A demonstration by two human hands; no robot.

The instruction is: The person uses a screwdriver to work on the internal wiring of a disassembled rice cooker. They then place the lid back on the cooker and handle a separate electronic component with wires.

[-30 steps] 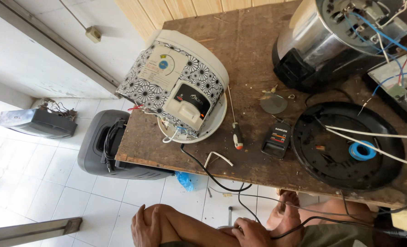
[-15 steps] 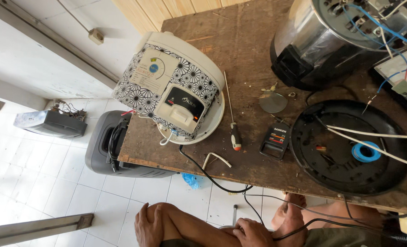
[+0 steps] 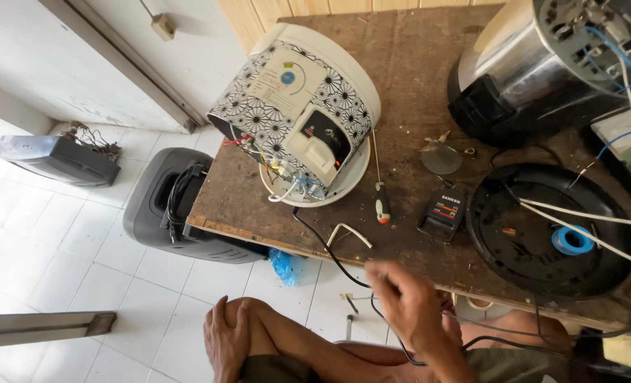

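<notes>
My right hand [image 3: 409,306] is lifted in front of the wooden table's [image 3: 244,213] near edge, blurred, fingers loosely curled beside a black cord [image 3: 330,255]. That cord runs from a flower-patterned rice cooker [image 3: 308,113] lying on its side with wires hanging out of its open base. Whether the hand grips the cord is unclear. My left hand [image 3: 223,340] rests on my knee with its fingers spread and holds nothing. A screwdriver [image 3: 381,204] and a small black part [image 3: 442,213] lie just beyond my right hand.
A steel cooker body [image 3: 535,64] with exposed wiring stands at the back right. In front of it is a black round base [image 3: 535,262] with a blue tape roll [image 3: 572,241] and white wires. On the floor are a black speaker [image 3: 181,213] and a dark box [image 3: 60,159].
My right hand has risen from my lap to the table's near edge by the black cord. The view has shifted a little. My left hand stays on the knee.
</notes>
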